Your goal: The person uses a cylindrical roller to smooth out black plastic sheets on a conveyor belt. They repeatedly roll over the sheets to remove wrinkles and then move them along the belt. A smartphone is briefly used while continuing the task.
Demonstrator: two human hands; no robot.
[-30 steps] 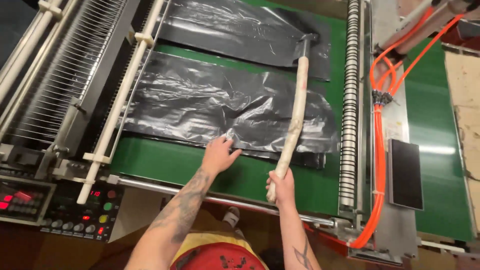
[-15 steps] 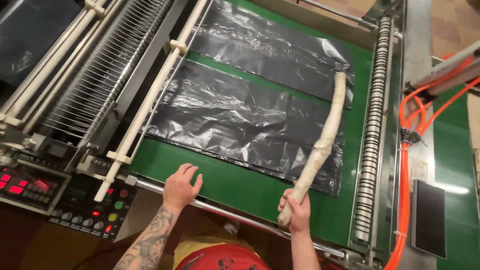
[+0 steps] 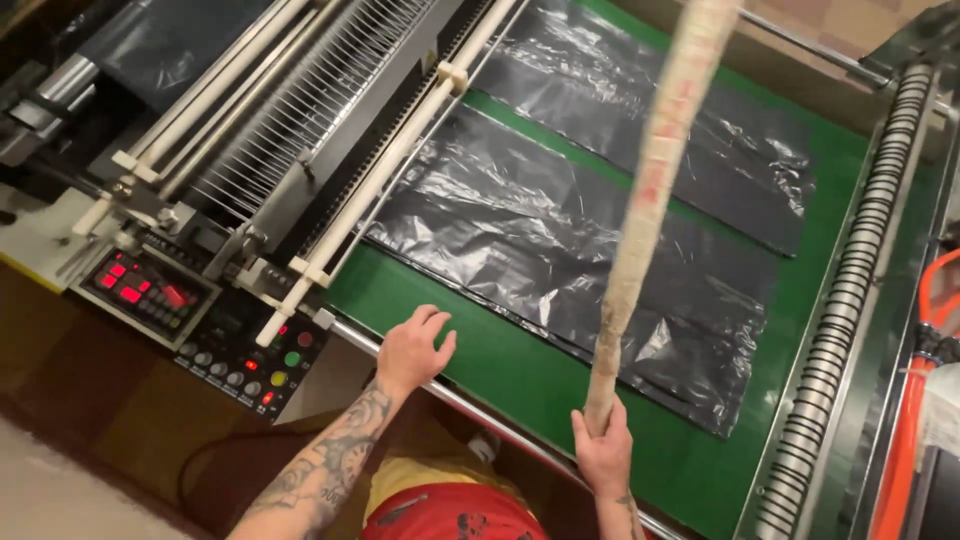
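Head view, right hand: the right hand (image 3: 604,455) is seen closed around the lower end of a long pale stick (image 3: 645,215), fingers wrapped about it.
Head view, stick: it is held raised and tilted, its blurred upper end reaching the top edge of the picture, above the black plastic sheets.
Head view, left hand: the left hand (image 3: 412,348) is laid open, fingers loosely spread, at the near edge of the green conveyor bed (image 3: 505,365), by the metal rail (image 3: 460,400); nothing is held in it.
Head view, sheets: a near black plastic sheet (image 3: 560,250) is spread flat on the green bed, and a far black plastic sheet (image 3: 650,110) lies just beyond it, a green strip showing between them.
Head view, surroundings: a control panel (image 3: 195,320) with red displays and coloured buttons is set left of the left hand; a coiled spring roller (image 3: 850,300) runs along the bed's right side, with orange hoses (image 3: 925,400) beyond.
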